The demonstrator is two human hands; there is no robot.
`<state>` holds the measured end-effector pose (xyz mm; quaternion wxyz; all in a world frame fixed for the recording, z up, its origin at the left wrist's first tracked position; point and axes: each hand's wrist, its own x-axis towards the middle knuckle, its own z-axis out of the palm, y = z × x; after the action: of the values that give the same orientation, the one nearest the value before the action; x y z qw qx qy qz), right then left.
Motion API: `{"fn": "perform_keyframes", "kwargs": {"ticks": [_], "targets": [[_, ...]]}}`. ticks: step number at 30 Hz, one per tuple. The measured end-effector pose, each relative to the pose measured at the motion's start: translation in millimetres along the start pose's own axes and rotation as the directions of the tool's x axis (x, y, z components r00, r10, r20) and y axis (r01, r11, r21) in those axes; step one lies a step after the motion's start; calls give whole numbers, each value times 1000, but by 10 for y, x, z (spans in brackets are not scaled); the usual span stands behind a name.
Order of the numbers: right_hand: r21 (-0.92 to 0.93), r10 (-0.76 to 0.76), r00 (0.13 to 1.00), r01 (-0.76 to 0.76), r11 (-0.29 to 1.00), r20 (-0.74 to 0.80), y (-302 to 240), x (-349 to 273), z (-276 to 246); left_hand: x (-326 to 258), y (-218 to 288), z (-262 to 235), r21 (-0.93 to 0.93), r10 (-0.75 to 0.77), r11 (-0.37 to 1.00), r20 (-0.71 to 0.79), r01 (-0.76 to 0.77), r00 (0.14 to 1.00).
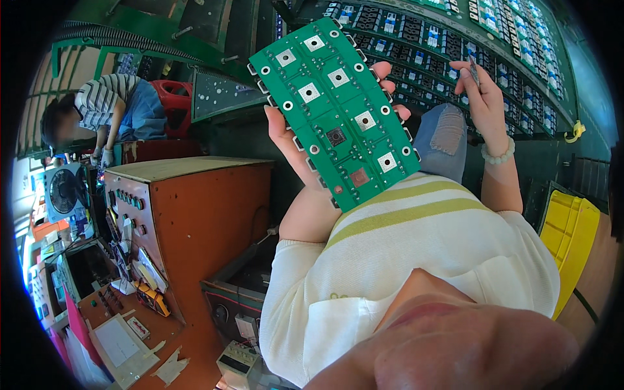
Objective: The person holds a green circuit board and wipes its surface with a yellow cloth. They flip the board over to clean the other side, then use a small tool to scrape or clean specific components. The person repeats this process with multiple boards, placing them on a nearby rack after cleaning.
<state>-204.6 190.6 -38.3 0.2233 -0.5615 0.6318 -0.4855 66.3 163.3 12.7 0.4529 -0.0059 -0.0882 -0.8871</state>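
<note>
Green rectangular circuit board with white square patches (335,107) is held up, slanted, in left grip (294,146), thumb at its left edge, fingertips by its right edge. Thin grey metal tool (474,71) is pinched in right grip (482,104), apart from the board. Small blue, white and black parts (432,38) are racked in rows beyond both grips. Orange-brown wooden cabinet (211,214) is seen left of left grip; yellow plastic crate (567,237), right of right grip, bodyward.

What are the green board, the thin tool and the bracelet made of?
Green board: probably smooth, coated fibreglass, given its even green with silvery squares. Thin tool: likely dull metal, being grey and narrow, but too small to be sure. Bracelet: polished stone, glass or plastic beads, looking pale and rounded.
</note>
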Motion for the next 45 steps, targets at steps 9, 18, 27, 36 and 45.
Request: {"fn": "perform_keyframes", "kwargs": {"ticks": [9, 18, 27, 36, 45], "targets": [[-18, 34, 999, -34, 999, 11, -27, -12, 8, -23, 33, 48, -47, -30, 998, 27, 31, 999], [-22, -7, 1000, 7, 1000, -4, 24, -3, 22, 11, 77, -57, -61, -110, 991, 151, 120, 982], [-24, 3, 1000, -3, 1000, 4, 17, -12, 18, 27, 25, 10, -85, -31, 996, 33, 34, 999], [-25, -2, 1000, 2, 1000, 13, 26, -12, 28, 34, 25, 70, -274, -102, 952, 144, 139, 984], [-10, -16, 1000, 16, 1000, 19, -6, -3, 49, 45, 41, 107, -310, -71, 945, 128, 107, 989]]}}
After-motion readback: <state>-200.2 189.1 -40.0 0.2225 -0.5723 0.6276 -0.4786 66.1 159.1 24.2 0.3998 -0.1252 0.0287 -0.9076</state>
